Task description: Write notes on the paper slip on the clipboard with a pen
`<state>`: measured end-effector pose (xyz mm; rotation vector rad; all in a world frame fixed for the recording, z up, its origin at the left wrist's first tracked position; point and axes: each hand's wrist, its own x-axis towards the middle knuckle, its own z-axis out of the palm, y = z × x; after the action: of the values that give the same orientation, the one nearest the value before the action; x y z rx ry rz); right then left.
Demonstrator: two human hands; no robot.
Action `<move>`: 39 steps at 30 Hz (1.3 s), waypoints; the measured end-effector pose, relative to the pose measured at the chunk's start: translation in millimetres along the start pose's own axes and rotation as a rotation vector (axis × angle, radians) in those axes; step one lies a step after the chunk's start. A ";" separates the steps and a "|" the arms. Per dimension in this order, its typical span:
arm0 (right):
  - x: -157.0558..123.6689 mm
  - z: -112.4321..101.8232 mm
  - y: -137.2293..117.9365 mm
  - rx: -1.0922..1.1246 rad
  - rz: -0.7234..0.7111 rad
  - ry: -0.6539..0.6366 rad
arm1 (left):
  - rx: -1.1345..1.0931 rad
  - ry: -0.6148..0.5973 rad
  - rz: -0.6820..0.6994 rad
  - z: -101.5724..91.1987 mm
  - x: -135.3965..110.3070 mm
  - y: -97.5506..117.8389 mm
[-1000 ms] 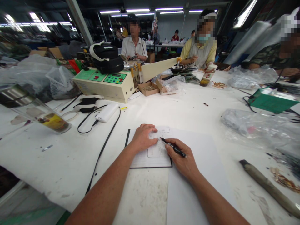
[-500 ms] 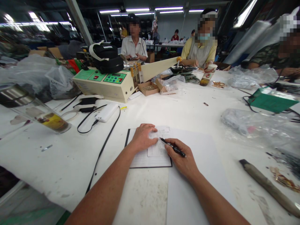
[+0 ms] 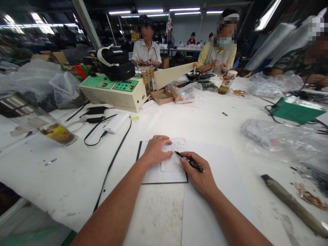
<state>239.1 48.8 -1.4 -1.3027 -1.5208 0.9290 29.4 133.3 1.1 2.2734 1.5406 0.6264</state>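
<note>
My right hand [image 3: 200, 174] grips a black pen [image 3: 189, 161], its tip resting on a small slip of paper [image 3: 172, 163]. That slip lies on a lined notebook page [image 3: 164, 172] with a dark border. My left hand [image 3: 156, 149] lies flat on the page with fingers curled down, pinning the slip at its left edge. A large white sheet [image 3: 220, 191] sits under my right wrist.
A cream machine with a green panel [image 3: 115, 90] stands at the back left, cables [image 3: 112, 160] and a white power bank [image 3: 116, 123] before it. A glass jar [image 3: 38, 119] lies left. Plastic bags [image 3: 282, 140] and a dark tool [image 3: 292, 203] lie right. Other people sit across the table.
</note>
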 end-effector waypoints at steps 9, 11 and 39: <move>0.2 -0.1 -3.6 -0.008 0.017 0.021 | 0.002 0.002 0.007 0.2 0.2 -0.6; 0.3 -0.2 -3.5 -0.011 0.023 0.017 | 0.000 0.003 0.007 0.2 0.1 -0.8; 0.8 -1.1 -8.1 -0.005 0.062 0.017 | 0.014 -0.045 0.026 -3.4 -1.3 -0.8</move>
<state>237.6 48.3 6.7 -1.3646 -1.4777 0.9517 26.5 132.5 3.3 2.3052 1.5021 0.5687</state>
